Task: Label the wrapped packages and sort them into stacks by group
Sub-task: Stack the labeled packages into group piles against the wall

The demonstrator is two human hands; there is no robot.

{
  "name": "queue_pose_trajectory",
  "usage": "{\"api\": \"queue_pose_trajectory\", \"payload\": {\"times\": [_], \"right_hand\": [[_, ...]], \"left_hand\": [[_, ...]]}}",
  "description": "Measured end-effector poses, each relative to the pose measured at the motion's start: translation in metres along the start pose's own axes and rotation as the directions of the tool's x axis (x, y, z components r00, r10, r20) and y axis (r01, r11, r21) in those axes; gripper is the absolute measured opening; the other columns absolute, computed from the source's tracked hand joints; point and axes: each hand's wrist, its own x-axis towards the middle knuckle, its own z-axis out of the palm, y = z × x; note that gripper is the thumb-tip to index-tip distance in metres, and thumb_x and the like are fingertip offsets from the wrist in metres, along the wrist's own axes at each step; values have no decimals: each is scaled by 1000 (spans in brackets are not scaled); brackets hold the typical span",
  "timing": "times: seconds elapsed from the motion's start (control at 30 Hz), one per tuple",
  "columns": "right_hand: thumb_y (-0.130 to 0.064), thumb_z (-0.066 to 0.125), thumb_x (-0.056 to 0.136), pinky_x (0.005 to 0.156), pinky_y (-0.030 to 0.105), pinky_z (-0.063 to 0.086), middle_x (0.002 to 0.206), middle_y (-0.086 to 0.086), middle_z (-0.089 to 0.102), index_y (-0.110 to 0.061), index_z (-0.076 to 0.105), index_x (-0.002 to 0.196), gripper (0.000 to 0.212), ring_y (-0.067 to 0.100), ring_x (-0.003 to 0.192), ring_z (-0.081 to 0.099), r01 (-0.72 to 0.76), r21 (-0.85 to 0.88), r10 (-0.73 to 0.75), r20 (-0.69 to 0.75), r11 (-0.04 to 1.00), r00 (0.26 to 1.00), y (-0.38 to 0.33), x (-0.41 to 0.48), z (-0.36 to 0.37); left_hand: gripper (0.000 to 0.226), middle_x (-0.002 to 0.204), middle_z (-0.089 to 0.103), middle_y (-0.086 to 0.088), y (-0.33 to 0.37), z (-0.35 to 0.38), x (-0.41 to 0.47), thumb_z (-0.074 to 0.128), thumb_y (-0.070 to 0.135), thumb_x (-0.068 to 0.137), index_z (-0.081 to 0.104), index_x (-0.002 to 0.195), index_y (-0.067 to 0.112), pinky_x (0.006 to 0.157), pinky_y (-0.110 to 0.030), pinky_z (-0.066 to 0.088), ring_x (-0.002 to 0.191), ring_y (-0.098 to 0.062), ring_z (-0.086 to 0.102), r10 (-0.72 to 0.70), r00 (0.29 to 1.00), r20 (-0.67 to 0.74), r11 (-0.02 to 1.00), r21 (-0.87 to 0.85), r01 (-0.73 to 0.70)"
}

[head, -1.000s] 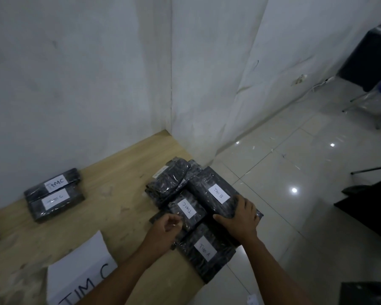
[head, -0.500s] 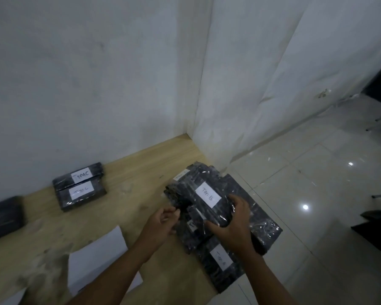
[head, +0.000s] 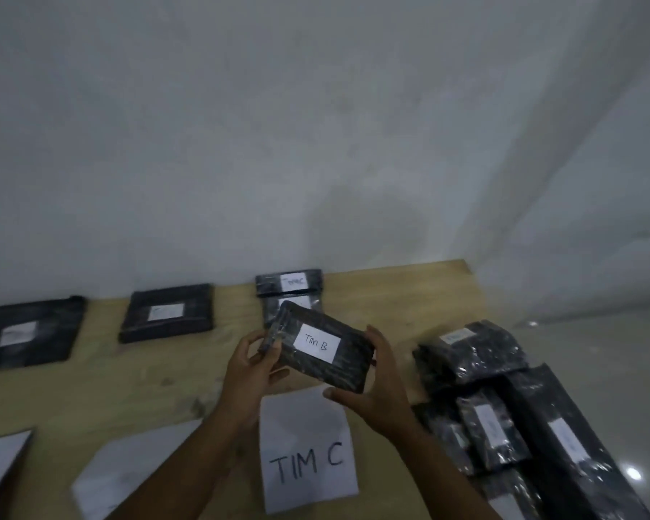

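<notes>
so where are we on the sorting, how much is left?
Partly done. Already sorted: two packages marked Tim C stacked by the wall, plus two single packages further left, labels unreadable. In hand: both hands, left hand and right hand, hold a package labelled Tim B above the table. Left: the pile at right.
</notes>
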Motion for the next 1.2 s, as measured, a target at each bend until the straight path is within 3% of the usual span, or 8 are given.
{"api": "queue_pose_trajectory", "payload": {"times": [0.17, 0.4, 0.53, 0.7, 0.83, 1.0, 1.1, 1.2], "right_hand": [[-37, 88, 61, 80, 30, 58, 130, -9, 48, -31, 33, 135, 93, 12, 110, 60, -172, 252, 178, 1, 952, 984, -29, 30, 85], [-15, 68, 87, 71, 13, 49, 102, -13, 63, -32, 52, 106, 30, 1, 92, 62, -212, 161, 209, 34, 964, 977, -52, 76, 193], [-13, 64, 90, 67, 12, 50, 95, -13, 63, -24, 56, 108, 23, -6, 81, 62, -227, 103, 223, 51, 968, 974, -58, 107, 240], [-16, 62, 92, 73, 4, 42, 101, -10, 63, -18, 60, 115, 24, 4, 92, 60, -209, 24, 208, 28, 978, 978, -65, 150, 279], [-18, 62, 91, 87, 33, 51, 108, -1, 64, -15, 60, 118, 28, 15, 98, 61, -226, -79, 228, 20, 971, 973, -66, 174, 299], [-28, 58, 91, 86, 40, 53, 113, 2, 66, -24, 55, 128, 38, 23, 106, 58, -254, -161, 263, 36, 954, 964, -63, 178, 310], [-33, 53, 88, 85, 35, 54, 112, -11, 66, -33, 54, 130, 42, 18, 100, 61, -218, -111, 225, 53, 970, 973, -70, 173, 304], [-20, 56, 94, 78, 19, 41, 110, -8, 58, -16, 52, 134, 41, 8, 89, 54, -230, -74, 234, 46, 970, 971, -80, 159, 287]], "left_hand": [[31, 99, 72, -12, 14, -75, 23, 63, 14, 89, 50, 117, 18, 71, -38, 61, 88, -28, 72, 11, 993, -114, 999, -42, -16], [24, 104, 70, -18, 13, -175, 77, 65, 11, 88, 55, 109, 15, 70, -36, 58, 87, -28, 70, -1, 964, -266, 1000, -12, -3], [18, 100, 68, -4, 21, -217, 112, 62, 13, 91, 61, 105, 23, 72, -35, 54, 89, -20, 64, 58, 948, -314, 988, 156, -8], [24, 95, 63, 8, 32, -240, 153, 58, 18, 94, 60, 117, 23, 71, -22, 46, 86, -10, 60, 129, 933, -337, 924, 383, 11], [36, 125, 61, -4, 23, -257, 186, 62, 27, 90, 60, 126, 20, 97, -41, 48, 112, -23, 58, 119, 914, -388, 863, 496, 98], [33, 124, 63, -5, 21, -260, 195, 62, 27, 90, 61, 122, 23, 100, -47, 47, 115, -26, 57, 110, 922, -371, 845, 523, 110], [36, 124, 61, -4, 21, -257, 185, 59, 28, 90, 57, 125, 22, 101, -49, 44, 120, -29, 51, 176, 917, -359, 789, 608, 87], [35, 124, 60, -9, 26, -246, 166, 61, 19, 90, 58, 125, 15, 101, -49, 44, 119, -31, 51, 202, 907, -370, 834, 550, 39]]}}
